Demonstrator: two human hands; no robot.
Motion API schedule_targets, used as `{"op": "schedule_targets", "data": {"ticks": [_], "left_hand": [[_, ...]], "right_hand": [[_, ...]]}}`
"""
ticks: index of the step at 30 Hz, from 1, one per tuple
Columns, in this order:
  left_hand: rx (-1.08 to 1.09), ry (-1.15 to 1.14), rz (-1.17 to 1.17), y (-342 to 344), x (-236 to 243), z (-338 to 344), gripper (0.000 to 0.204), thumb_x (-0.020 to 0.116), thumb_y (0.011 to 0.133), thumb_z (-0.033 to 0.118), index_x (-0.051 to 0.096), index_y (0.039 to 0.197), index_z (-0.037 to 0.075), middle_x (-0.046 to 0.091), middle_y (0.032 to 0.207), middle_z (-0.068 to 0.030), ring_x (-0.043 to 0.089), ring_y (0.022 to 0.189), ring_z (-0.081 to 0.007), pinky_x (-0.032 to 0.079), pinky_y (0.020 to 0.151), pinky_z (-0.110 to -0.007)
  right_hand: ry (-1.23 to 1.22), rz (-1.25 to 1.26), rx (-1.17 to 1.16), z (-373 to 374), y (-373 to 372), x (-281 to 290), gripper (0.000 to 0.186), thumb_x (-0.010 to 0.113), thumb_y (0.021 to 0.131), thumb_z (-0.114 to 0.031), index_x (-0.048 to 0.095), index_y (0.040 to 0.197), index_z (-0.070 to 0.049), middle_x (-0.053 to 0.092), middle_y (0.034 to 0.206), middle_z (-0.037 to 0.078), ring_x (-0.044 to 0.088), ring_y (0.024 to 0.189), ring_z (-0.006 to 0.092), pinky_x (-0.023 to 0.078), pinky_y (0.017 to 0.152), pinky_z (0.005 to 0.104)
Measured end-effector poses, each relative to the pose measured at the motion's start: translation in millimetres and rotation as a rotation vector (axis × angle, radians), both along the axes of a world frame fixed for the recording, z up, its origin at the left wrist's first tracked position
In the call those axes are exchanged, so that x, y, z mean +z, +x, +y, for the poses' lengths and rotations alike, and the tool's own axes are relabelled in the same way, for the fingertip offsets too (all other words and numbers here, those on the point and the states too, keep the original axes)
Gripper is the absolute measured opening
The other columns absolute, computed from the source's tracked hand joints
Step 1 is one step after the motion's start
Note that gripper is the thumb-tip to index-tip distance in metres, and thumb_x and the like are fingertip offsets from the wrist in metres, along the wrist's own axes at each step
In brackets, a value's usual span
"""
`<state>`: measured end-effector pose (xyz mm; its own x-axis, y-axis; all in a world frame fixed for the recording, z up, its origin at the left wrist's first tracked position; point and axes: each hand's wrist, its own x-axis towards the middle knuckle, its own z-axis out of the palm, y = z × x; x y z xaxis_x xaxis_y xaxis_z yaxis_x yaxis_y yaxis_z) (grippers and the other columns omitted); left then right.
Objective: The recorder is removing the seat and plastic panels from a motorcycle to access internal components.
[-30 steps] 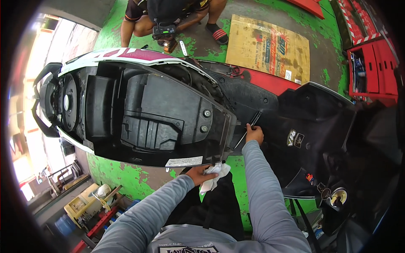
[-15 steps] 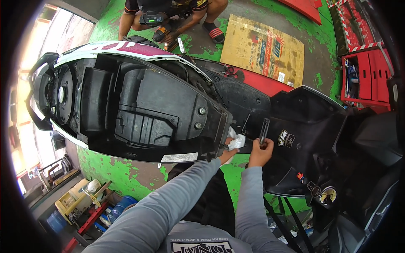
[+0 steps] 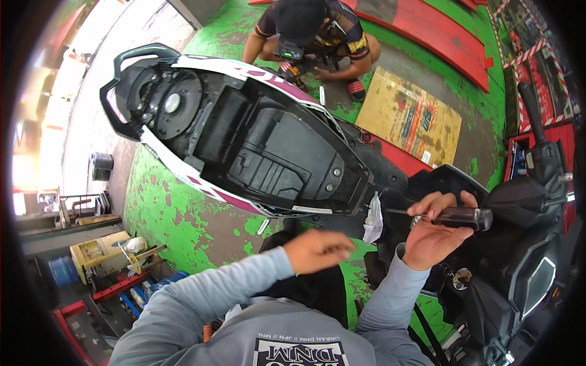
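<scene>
My right hand (image 3: 434,238), palm up, holds a screwdriver (image 3: 465,219) by its dark handle, its thin shaft pointing left toward a crumpled white rag (image 3: 373,219) on the scooter's black floorboard. My left hand (image 3: 317,249) is empty, fingers apart and slightly curled, below and left of the rag. Across my front lies the scooter (image 3: 262,152), seat off, showing its black under-seat bin with two bolts at the right end and white-and-magenta side panels. Its handlebar (image 3: 537,134) is at the right.
A crouching co-worker (image 3: 305,30) holds a power tool (image 3: 292,73) beyond the scooter. Cardboard (image 3: 406,113), red ramp boards (image 3: 427,33) and a red tool cabinet (image 3: 516,146) are at the upper right. Yellow and blue containers (image 3: 96,256) and metal racks stand at lower left.
My left hand has let go of the white rag and drawn back. My right hand has lifted the screwdriver and turned palm up, moving rightward. The view has shifted, with the scooter appearing more tilted.
</scene>
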<state>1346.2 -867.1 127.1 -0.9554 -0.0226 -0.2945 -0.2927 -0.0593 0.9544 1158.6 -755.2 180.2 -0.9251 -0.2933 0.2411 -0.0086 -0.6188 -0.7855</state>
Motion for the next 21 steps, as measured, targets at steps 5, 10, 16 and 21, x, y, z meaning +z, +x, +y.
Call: {"op": "schedule_targets", "data": {"ticks": [5, 10, 16, 21], "left_hand": [[0.338, -0.468, 0.008, 18, -8, -113, 0.024, 0.062, 0.089, 0.009, 0.063, 0.112, 0.003, 0.071, 0.095, -0.0115, 0.070, 0.090, -0.0225, 0.055, 0.079, -0.033], [-0.025, -0.851, -0.118, -2, -75, -178, 0.038, 0.065, 0.083, 0.009, 0.061, 0.121, 0.010, 0.067, 0.113, -0.0156, 0.063, 0.108, -0.0346, 0.049, 0.096, -0.042], [-0.441, -0.984, -0.221, -34, -96, -176, 0.052, 0.071, 0.078, 0.019, 0.060, 0.128, 0.019, 0.066, 0.117, -0.0143, 0.061, 0.111, -0.0331, 0.047, 0.098, -0.043], [-0.480, -0.930, -0.235, -46, -94, -171, 0.042, 0.068, 0.084, 0.022, 0.064, 0.126, 0.026, 0.066, 0.121, -0.0117, 0.062, 0.112, -0.0310, 0.048, 0.098, -0.042]], "right_hand": [[0.387, 0.356, 0.272, -59, 28, 34, 0.049, 0.063, 0.091, -0.047, 0.045, 0.118, -0.009, 0.063, 0.121, 0.020, 0.058, 0.109, 0.0269, 0.042, 0.096, 0.0369], [0.929, 0.451, 0.388, -95, 70, -10, 0.031, 0.067, 0.088, -0.012, 0.056, 0.115, -0.002, 0.062, 0.120, 0.016, 0.061, 0.101, 0.0311, 0.049, 0.088, 0.0357], [1.043, 0.455, 0.300, -108, 94, -53, 0.033, 0.065, 0.090, -0.012, 0.053, 0.119, -0.001, 0.063, 0.117, 0.017, 0.064, 0.106, 0.0314, 0.051, 0.088, 0.0376], [1.038, 0.336, 0.276, -115, 104, -52, 0.032, 0.065, 0.091, -0.010, 0.052, 0.119, -0.001, 0.064, 0.116, 0.016, 0.067, 0.102, 0.0289, 0.053, 0.086, 0.0348]]}}
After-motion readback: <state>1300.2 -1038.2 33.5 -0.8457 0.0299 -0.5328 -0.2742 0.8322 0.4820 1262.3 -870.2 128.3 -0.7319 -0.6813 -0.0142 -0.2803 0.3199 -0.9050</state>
